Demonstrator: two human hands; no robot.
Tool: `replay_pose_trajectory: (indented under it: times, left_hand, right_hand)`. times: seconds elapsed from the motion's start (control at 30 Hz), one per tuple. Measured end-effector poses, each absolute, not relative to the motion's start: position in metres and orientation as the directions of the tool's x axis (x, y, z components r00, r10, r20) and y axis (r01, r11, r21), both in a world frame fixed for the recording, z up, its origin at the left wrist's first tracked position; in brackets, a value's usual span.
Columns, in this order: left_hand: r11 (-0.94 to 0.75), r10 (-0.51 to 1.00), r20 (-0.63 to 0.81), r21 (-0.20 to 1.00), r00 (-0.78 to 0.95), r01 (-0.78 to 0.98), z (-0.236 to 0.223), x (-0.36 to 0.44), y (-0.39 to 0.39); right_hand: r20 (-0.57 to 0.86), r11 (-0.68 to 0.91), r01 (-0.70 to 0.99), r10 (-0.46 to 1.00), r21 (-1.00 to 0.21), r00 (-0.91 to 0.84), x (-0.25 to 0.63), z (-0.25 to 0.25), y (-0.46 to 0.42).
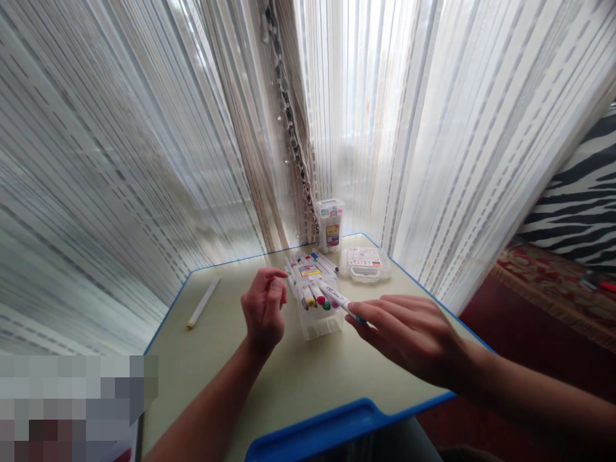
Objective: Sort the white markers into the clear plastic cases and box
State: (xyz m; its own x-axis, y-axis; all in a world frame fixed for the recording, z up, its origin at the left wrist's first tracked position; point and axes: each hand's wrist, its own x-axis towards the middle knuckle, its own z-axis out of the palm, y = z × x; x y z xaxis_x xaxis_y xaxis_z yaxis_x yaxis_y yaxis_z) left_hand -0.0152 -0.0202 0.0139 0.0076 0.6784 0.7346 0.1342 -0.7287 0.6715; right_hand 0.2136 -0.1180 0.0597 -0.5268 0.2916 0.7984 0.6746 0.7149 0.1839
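My right hand [409, 330] grips a white marker [337, 296] near its teal end. The marker slants up and left over a clear plastic case [321, 329]. Several white markers with colored ends, among them a red-ended marker [321, 300] and a yellow-ended marker [310, 301], lie in and on the case. Beside the case on its left, my left hand [264, 305] is closed with its fingers curled in; nothing shows in it. Off to the left, a lone yellow-ended marker [205, 301] lies on the table.
The pale table [375, 378] has a blue rim. A clear lid with a handle [366, 264] lies at the back right. Behind the case, an upright clear box [330, 226] holds more markers. Striped curtains [144, 128] hang around the far edges.
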Motion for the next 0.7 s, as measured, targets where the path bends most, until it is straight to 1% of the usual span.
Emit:
replay_pose_trajectory:
  times: [0.17,0.33,0.53,0.7]
  left_hand:
    - [-0.717,0.691,0.723,0.683,0.013,0.142,0.011,-0.016,-0.02]
    - [-0.702,0.706,0.708,0.697,0.017,0.146,0.009,-0.019,-0.019]
    - [-0.696,0.708,0.706,0.7,-0.009,0.157,0.009,-0.023,-0.017]
    - [-0.66,0.739,0.673,0.73,-0.017,0.178,0.009,-0.025,-0.015]
  right_hand:
    - [0.819,0.731,0.668,0.296,0.136,-0.491,0.21,0.05,-0.105]
    - [0.799,0.747,0.651,0.304,0.138,-0.519,0.205,0.046,-0.096]
    - [0.758,0.755,0.645,0.351,0.118,-0.55,0.202,0.044,-0.087]
    - [0.742,0.749,0.651,0.365,0.124,-0.562,0.206,0.037,-0.079]
